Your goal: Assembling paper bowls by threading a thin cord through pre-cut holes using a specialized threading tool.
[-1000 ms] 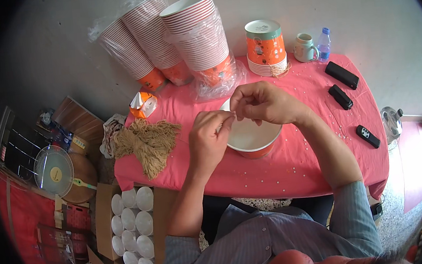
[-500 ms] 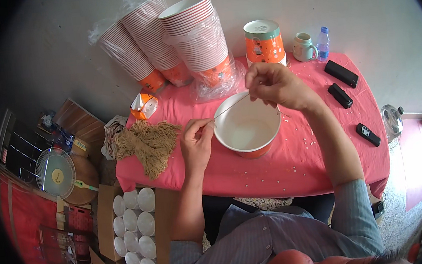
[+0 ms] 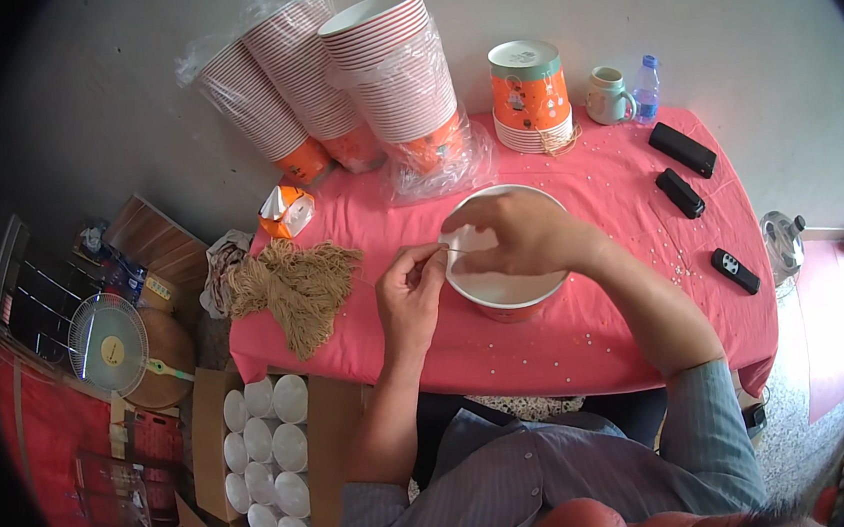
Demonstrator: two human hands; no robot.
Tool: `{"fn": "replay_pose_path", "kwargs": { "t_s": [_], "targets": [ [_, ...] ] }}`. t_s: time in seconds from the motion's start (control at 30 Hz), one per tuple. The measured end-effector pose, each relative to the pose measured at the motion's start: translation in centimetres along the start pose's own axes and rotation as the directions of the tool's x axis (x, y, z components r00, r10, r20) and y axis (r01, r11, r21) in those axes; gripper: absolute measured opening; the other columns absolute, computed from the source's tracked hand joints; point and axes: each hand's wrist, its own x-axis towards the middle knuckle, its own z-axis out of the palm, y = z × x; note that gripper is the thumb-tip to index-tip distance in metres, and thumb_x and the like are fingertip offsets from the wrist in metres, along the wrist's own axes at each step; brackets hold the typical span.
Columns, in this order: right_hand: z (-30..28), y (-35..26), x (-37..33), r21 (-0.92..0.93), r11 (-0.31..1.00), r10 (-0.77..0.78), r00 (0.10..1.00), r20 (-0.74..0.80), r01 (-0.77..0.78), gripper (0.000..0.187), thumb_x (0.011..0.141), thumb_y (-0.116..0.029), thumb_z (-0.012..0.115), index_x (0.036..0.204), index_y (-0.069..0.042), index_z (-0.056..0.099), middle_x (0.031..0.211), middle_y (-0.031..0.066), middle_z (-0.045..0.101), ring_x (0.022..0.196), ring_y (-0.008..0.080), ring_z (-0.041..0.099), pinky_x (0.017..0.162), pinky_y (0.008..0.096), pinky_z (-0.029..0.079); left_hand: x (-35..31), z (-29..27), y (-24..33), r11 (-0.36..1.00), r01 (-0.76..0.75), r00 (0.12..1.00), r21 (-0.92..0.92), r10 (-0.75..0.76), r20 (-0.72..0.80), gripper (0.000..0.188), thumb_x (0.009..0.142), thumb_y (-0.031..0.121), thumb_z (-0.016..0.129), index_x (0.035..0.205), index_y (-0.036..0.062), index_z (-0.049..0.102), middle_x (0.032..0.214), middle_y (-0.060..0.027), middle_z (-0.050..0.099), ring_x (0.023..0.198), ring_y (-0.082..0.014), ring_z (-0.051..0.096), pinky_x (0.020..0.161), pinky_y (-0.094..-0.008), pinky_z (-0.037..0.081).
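My left hand (image 3: pixel 411 295) is closed at the near left rim of a white-lined paper bucket (image 3: pixel 508 302). Its thumb and forefinger pinch a thin string (image 3: pixel 453 250), of which only a short piece shows. Over the bucket's mouth hangs my right hand (image 3: pixel 518 233), back upward, with its fingers curved toward the left fingertips. Motion blurs those fingers, so whether they hold the string is unclear. A bundle of tan strings (image 3: pixel 296 293) lies on the table left of my left hand.
On the pink-covered table (image 3: pixel 429 348) stand wrapped bucket stacks (image 3: pixel 391 85), upturned orange buckets (image 3: pixel 528 94), a mug (image 3: pixel 609 97) and a bottle (image 3: pixel 647 89). Black devices (image 3: pixel 682 148) lie at right among scattered small white beads. A carton (image 3: pixel 332 442) of white cups stands below left.
My right hand has come down and left from above the bucket's far rim to beside my left fingertips. The string no longer stretches between the hands. My left hand has shifted slightly right.
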Motion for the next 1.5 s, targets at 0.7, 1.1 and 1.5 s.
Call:
{"fn": "replay_pose_path", "kwargs": {
  "t_s": [0.7,1.1,1.5],
  "targets": [
    [-0.2,-1.7,0.1,0.191,0.982,-0.006,1.000,0.013,0.003,0.017,0.103,-0.014,0.075,0.110,0.000,0.081,0.092,0.0148,0.081,0.084,0.0251,0.078,0.078,0.0381,0.060,-0.5,-0.5,0.5,0.996,-0.039,0.997,0.085,0.033,0.069,0.015,0.106,0.004,0.075,0.120,-0.0027,0.075,0.094,0.0021,0.073,0.081,-0.0019,0.062,0.074,-0.0210,0.051],
    [0.0,-2.0,0.1,0.121,0.993,0.014,0.999,-0.049,-0.008,0.014,0.101,-0.013,0.075,0.105,-0.002,0.082,0.088,0.0127,0.079,0.080,0.0253,0.077,0.075,0.0388,0.059,-0.8,-1.2,-1.3,0.986,0.054,0.997,-0.160,-0.044,0.065,0.010,0.105,-0.001,0.072,0.114,0.0024,0.076,0.096,0.0018,0.075,0.081,-0.0022,0.064,0.070,-0.0204,0.050],
    [0.2,-2.5,0.2,0.225,0.970,0.095,0.995,0.015,-0.096,0.013,0.101,-0.010,0.074,0.106,-0.002,0.082,0.087,0.0073,0.080,0.084,0.0150,0.078,0.078,0.0340,0.061,-0.4,-1.8,-0.7,0.967,0.170,0.969,-0.190,-0.129,0.210,0.005,0.105,0.005,0.072,0.109,0.0069,0.071,0.084,0.0019,0.069,0.071,-0.0059,0.062,0.062,-0.0226,0.047]
  ]
}}
